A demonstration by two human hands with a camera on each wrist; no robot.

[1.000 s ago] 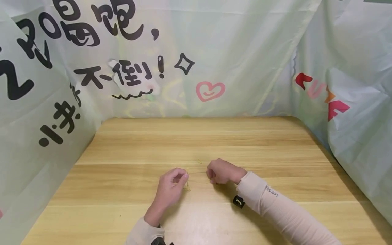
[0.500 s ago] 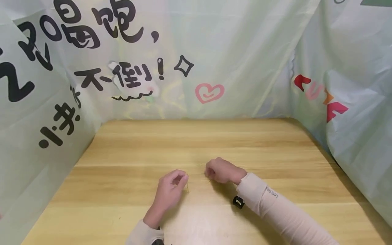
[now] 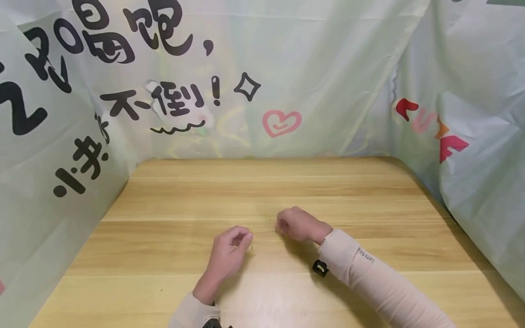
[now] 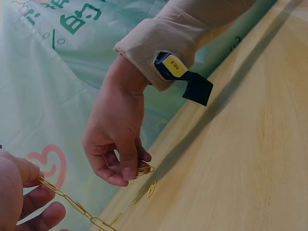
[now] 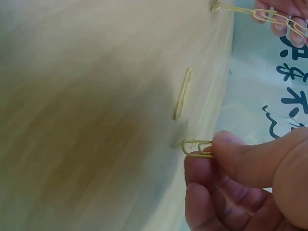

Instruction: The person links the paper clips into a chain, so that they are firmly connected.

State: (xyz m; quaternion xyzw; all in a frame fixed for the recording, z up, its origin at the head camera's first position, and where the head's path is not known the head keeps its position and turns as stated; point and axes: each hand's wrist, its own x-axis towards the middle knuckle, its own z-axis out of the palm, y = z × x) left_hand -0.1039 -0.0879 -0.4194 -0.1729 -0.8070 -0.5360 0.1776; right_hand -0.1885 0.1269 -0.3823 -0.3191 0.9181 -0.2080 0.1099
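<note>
Your left hand [image 3: 227,253] pinches a gold paper-clip chain [image 4: 78,207] | your right hand [image 3: 299,224] grips a single clip [image 5: 198,148] | a loose clip [image 5: 183,94] lies on the wooden table [image 3: 262,184]

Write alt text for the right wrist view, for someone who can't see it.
The right hand pinches a gold paper clip. Another clip lies on the wooden table; at top right, the left hand holds a chain of linked clips.
</note>
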